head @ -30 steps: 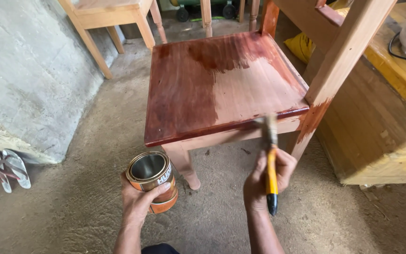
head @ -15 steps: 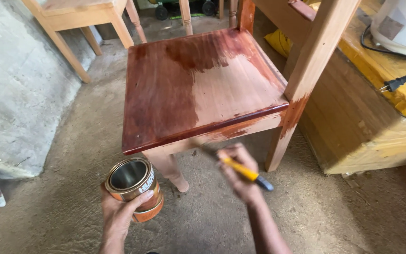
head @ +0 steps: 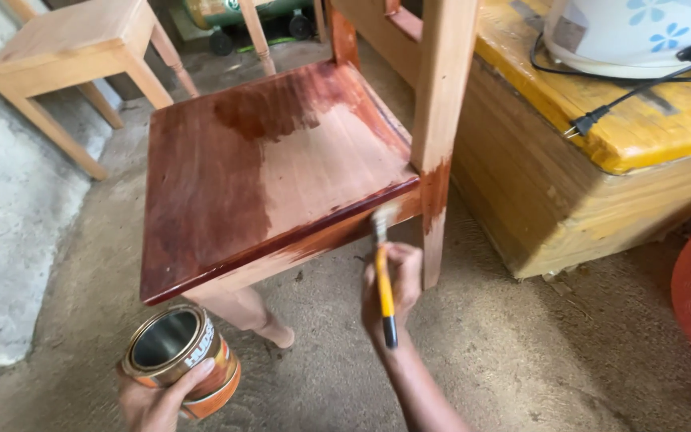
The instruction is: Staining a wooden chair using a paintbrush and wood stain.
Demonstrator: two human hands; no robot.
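My right hand [head: 393, 288] is clamped on a yellow-handled brush [head: 382, 268], its bristles touching the chair's [head: 265, 176] front rail. My left hand [head: 157, 400] grips an open can [head: 177, 360] low beside the chair leg.

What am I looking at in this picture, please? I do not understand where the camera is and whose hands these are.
The camera sits on a person's head and looks down, so both hands belong to that person. The right hand holds a paintbrush with a yellow handle; its bristles touch the front rail of a wooden chair. The seat is partly coated dark red-brown, partly lighter. The left hand holds an open tin can low, near the floor. To the right stands a yellow wooden chest with a white appliance and its black cord on top. An unpainted chair stands at the upper left.
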